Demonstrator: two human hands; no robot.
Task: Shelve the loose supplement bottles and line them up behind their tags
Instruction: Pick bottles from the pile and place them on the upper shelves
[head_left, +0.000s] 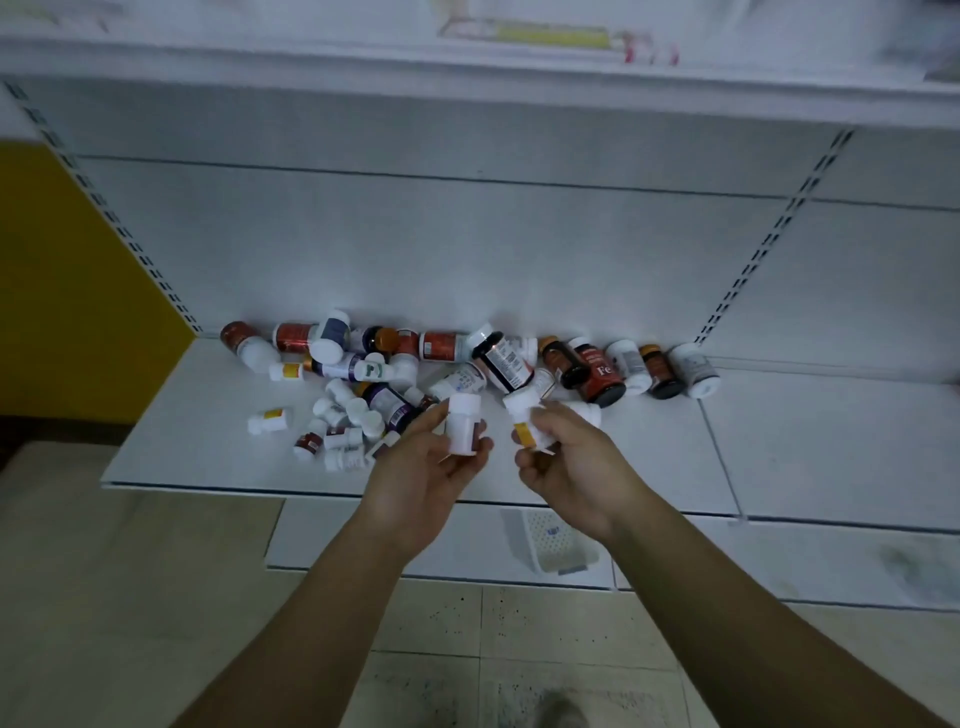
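Currently we look down on a white shelf (779, 447), and both hands work just below the middle of the view, toward six o'clock. Our left hand (431, 462) grips a plain white bottle (464, 428), fingers and thumb curled round its body, cap up. Our right hand (569, 457), just beside it toward three o'clock, holds a yellow-labelled bottle (524, 418), tilted so that its cap leans toward eleven o'clock. The two bottles are near each other but apart.

Past the hands, toward twelve o'clock, the heap of loose bottles (410, 364) runs along the back panel from nine o'clock to three o'clock. Most lie on their sides, white ones mixed with dark ones, among them a dark bottle marked Fe (597, 376).

We seem to be comparing the two labels. To do this well, we should turn each label to face us, match like with like, and stand each bottle upright with its label forward. We should start the row at the back, so later bottles do not knock earlier ones over. We can make out no tags along the shelf's front edge, so the right spots remain uncertain.

Every bottle we can see appears capped, and nothing shows what is inside. On the lower shelf (831, 561) at five o'clock sits a white perforated basket (558, 548), partly hidden by our right arm. We cannot tell what it holds.
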